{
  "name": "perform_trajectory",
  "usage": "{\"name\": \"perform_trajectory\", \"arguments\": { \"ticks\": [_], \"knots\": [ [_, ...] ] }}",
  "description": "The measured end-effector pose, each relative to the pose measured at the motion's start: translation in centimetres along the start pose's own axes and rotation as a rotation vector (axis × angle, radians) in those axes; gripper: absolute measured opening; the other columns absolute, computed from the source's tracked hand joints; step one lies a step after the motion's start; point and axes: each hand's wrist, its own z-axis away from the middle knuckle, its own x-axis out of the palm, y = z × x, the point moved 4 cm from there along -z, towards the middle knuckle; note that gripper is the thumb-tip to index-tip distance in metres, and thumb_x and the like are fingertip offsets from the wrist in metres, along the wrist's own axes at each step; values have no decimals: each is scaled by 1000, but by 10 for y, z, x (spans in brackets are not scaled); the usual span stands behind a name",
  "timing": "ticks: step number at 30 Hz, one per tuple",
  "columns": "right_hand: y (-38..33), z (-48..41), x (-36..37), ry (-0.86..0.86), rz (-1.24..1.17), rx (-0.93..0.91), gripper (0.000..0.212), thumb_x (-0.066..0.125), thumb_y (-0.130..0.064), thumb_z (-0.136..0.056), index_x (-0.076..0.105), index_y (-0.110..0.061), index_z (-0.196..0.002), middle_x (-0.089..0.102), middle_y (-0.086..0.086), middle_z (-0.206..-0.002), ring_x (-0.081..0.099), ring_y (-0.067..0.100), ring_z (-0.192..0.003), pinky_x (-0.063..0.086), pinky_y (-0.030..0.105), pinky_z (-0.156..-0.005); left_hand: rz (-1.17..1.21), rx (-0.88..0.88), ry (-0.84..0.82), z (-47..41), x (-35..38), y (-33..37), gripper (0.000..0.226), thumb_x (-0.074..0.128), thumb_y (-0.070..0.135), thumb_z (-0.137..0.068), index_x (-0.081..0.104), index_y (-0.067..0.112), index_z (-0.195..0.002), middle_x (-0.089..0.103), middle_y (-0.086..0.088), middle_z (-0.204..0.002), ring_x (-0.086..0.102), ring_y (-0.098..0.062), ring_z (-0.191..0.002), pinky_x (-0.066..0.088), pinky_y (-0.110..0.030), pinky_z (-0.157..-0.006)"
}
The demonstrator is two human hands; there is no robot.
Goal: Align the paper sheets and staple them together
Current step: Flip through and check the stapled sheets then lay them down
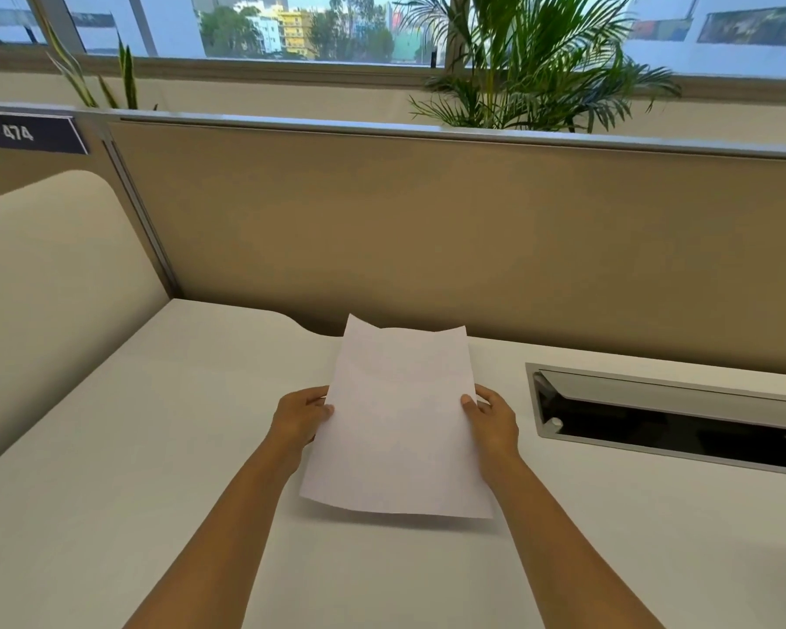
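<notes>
White office desk (155, 447), blank white paper sheets (398, 424) raised above it, left hand (298, 419) and right hand (493, 422) pinching opposite side edges

Bare desk (132, 447) left of the left hand's fingers (323, 404), open room to pass. Beyond both hands' fingertips the held paper sheets (400, 424) block, then the partition wall (427, 229) closes the far side. Right of the right hand's fingers (468, 401) a narrow desk strip, then the open cable tray (654, 415) recess.
</notes>
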Motion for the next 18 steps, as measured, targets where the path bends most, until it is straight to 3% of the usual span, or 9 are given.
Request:
{"name": "perform_trajectory", "arguments": {
  "ticks": [5, 11, 18],
  "knots": [
    [3, -7, 12, -33, 94, -27, 35, 52, -12, -93, 50, -10, -128, 56, 15, -129, 54, 31, -115, 44, 39, -98, -1, 1, 117, -17, -5, -5, 33, 48, 5, -92, 57, 8, -123, 58, -12, -128, 54, -30, -105, 43, -44, -100],
    [8, -13, 17, -17, 198, -81, 37, 53, -8, -91, 51, -8, -128, 58, 14, -127, 56, 29, -113, 43, 38, -101, 1, 15, 200, -27, -4, -13, 33, 51, 5, -91, 58, 6, -123, 56, -13, -132, 51, -33, -118, 39, -42, -106],
    [7, -14, 21, 49, 291, -195, 39, 58, -4, -88, 54, -2, -126, 61, 17, -125, 59, 31, -111, 43, 35, -101, -54, 107, 298, -29, -3, -16, 32, 54, 4, -89, 60, 3, -121, 60, -14, -127, 54, -32, -117, 39, -39, -105]
  ]
}}
